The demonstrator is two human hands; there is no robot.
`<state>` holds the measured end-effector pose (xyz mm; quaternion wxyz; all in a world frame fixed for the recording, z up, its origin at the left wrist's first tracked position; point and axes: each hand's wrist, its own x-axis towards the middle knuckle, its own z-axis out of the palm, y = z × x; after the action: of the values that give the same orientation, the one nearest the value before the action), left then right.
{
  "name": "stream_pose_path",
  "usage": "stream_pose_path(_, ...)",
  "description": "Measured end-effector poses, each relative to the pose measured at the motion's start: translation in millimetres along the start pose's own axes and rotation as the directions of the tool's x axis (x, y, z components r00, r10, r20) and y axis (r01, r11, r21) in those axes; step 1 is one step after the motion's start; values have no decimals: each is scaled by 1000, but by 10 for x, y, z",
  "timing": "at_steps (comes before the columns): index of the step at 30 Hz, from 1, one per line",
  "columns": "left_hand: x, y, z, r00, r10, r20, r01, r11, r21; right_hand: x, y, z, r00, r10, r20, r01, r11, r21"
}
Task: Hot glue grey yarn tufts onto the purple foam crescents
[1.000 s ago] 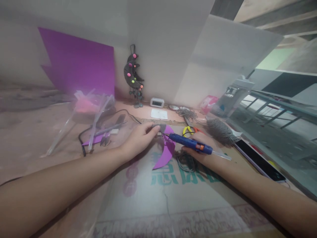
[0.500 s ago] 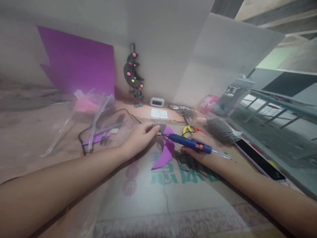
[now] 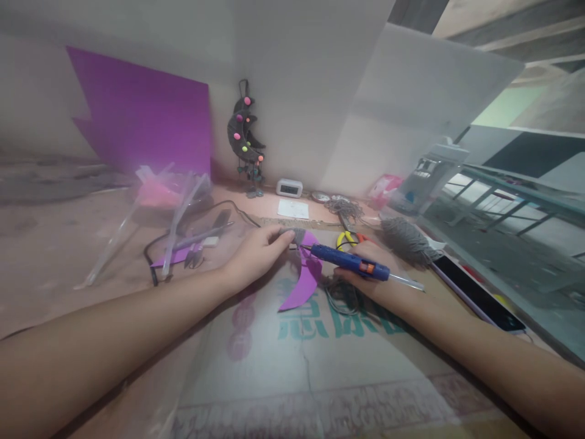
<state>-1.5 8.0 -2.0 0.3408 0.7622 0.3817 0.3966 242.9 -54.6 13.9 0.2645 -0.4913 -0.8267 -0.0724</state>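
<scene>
Pinched in my left hand [image 3: 265, 247] is the upper end of a purple crescent-shaped piece [image 3: 305, 283], where grey yarn [image 3: 298, 235] is wrapped around it. My right hand [image 3: 361, 265] is closed around a blue hot glue gun [image 3: 350, 261] with a clear glue stick [image 3: 406, 281] poking out of its back. The gun's nozzle points left and meets or nearly meets the crescent just below the yarn wrap. A loose bundle of grey yarn [image 3: 342, 299] lies beneath my right hand, partly hidden by it.
Printed cardboard [image 3: 256, 372] covers the work surface. Pliers with yellow and orange handles [image 3: 346, 239], a grey yarn ball [image 3: 406, 239] and a phone [image 3: 478, 294] lie to the right. Glue sticks [image 3: 171, 235] lie left. Behind stand a small clock [image 3: 289, 188] and a hanging moon ornament [image 3: 242, 131].
Almost nothing differs. The glue gun's rear has dipped or shifted very slightly left, its nozzle staying at the crescent, while my left hand keeps its pinch.
</scene>
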Motion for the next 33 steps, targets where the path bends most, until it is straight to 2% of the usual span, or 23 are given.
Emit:
stream_pose_path(12, 9, -41, -2, 999, -41, 33, 42, 999, -18, 20, 11, -5, 999, 39, -3, -39, 999, -34)
stream_pose_path(17, 19, -94, 9, 998, -51, 45, 53, 997, -52, 11, 46, 5, 1000, 20, 1, -20, 999, -39)
stream_pose_path(33, 21, -88, 10, 995, -50, 81, 56, 995, -77, 20, 55, 29, 995, 53, -85, -58, 997, -58)
